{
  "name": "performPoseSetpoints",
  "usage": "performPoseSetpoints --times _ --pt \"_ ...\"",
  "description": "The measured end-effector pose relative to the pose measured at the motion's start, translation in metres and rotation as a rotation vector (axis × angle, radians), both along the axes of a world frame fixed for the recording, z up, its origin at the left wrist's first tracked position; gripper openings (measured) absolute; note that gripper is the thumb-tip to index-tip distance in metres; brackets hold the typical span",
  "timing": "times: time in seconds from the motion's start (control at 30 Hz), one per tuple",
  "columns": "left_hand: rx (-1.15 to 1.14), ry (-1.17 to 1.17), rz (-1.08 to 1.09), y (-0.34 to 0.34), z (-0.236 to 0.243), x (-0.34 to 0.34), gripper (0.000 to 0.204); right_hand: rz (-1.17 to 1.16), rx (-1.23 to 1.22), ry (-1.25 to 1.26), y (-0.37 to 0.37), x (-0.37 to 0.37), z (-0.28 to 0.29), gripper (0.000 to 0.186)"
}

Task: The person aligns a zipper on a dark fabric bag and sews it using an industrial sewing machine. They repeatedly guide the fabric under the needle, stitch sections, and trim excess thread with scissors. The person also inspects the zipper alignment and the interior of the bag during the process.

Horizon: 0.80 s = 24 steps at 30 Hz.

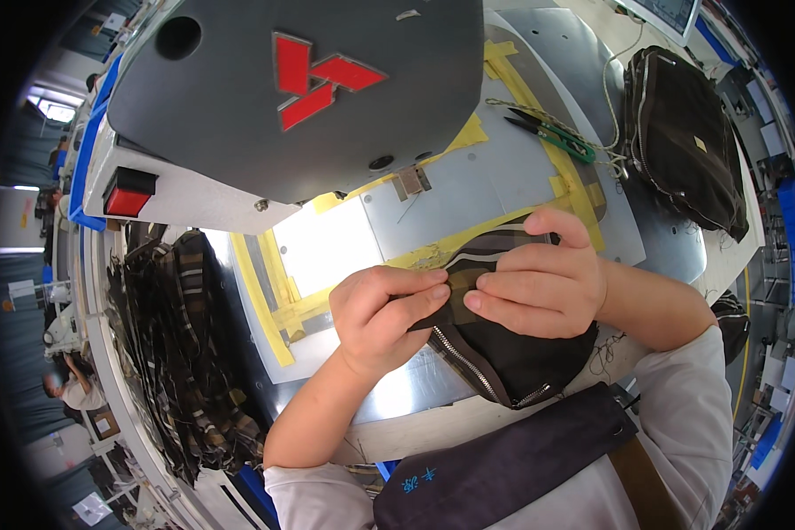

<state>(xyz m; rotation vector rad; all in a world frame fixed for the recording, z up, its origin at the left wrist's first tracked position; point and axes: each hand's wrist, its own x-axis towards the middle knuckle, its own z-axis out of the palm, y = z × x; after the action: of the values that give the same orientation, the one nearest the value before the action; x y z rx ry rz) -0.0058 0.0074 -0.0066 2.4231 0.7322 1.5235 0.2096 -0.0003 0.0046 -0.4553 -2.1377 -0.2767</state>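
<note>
A dark brown zippered pouch (512, 362) with a plaid panel and striped tape along its top edge lies in front of me, below the machine. My left hand (380, 318) pinches the fabric edge between thumb and forefinger, just above the curved metal zipper. My right hand (539, 287) grips the same pouch from the right, its fingers curled over the plaid panel and striped tape. Beyond my hands is the taped metal work plate (318, 256) under a small metal foot (411, 183).
A large grey machine head (203, 88) with a red switch (128, 199) overhangs the plate. Green-handled snips (565, 141) and cord lie behind right. A dark bag (685, 141) sits far right, stacked plaid fabric (185, 353) left. A co-worker (75, 386) is at far left.
</note>
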Motion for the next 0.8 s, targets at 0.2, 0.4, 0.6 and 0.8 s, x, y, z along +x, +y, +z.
performPoseSetpoints --times 0.2,0.4,0.6,0.8 --pt "0.036 0.002 -0.015 -0.003 0.001 0.000 0.022 0.017 0.047 0.037 -0.001 0.000 0.000 0.007" --pt "0.146 0.063 -0.053 -0.004 0.006 -0.007 0.026 0.053 0.059 0.054 -0.005 0.002 0.002 0.008" --pt "0.237 0.091 -0.053 -0.006 0.009 -0.009 0.027 0.079 0.038 0.047 -0.005 0.005 0.004 0.007" --pt "0.307 0.113 -0.062 -0.003 0.007 -0.011 0.026 0.028 -0.065 0.022 0.000 0.002 0.006 0.006"
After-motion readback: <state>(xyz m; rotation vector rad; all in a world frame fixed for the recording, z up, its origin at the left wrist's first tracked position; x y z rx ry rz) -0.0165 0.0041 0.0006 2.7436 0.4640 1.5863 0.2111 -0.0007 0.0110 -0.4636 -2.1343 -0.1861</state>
